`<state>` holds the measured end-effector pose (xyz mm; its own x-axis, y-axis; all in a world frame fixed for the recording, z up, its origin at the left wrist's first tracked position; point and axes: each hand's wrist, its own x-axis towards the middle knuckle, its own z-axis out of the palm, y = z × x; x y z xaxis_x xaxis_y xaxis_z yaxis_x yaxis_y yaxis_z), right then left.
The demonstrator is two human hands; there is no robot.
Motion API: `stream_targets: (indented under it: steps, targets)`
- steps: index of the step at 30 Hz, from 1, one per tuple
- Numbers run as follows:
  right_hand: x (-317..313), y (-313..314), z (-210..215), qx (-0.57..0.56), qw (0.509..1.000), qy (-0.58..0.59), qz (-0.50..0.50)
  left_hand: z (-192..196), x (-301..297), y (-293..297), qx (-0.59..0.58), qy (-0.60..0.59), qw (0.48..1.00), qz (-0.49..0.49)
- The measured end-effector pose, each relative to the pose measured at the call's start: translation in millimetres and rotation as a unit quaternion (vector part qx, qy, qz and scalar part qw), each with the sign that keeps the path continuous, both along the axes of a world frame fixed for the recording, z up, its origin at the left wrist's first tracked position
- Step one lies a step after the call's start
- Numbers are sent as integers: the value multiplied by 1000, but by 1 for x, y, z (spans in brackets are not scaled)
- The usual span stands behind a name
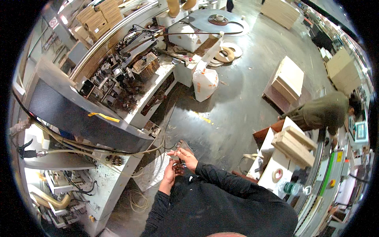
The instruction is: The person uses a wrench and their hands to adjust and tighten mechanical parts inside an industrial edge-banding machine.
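small dark part [179,168] between left hand [169,173] and right hand [185,157]

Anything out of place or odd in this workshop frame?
Yes: the machine at left stands opened, its grimy inner parts exposed, and loose cables trail onto the floor. Both hands meet around a small dark part.

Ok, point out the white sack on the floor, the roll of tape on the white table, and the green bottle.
white sack [205,84], head view, middle of its front face
roll of tape [278,174], head view, its ring
green bottle [292,188], head view, its body
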<state>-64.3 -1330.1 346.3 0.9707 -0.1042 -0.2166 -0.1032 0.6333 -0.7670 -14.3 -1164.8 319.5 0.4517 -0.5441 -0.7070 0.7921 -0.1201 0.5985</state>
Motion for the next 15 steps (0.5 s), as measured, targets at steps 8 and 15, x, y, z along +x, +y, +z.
stream_targets:
  steps: [8, 15]
  targets:
    - [134, -140, 15, -6, 992, -2, -126, 11, 115, -153, -160, 65, 984, -47]
    - [255, -243, 43, -156, 979, -73, -110, 56, 246, -237, -204, 100, 972, -63]
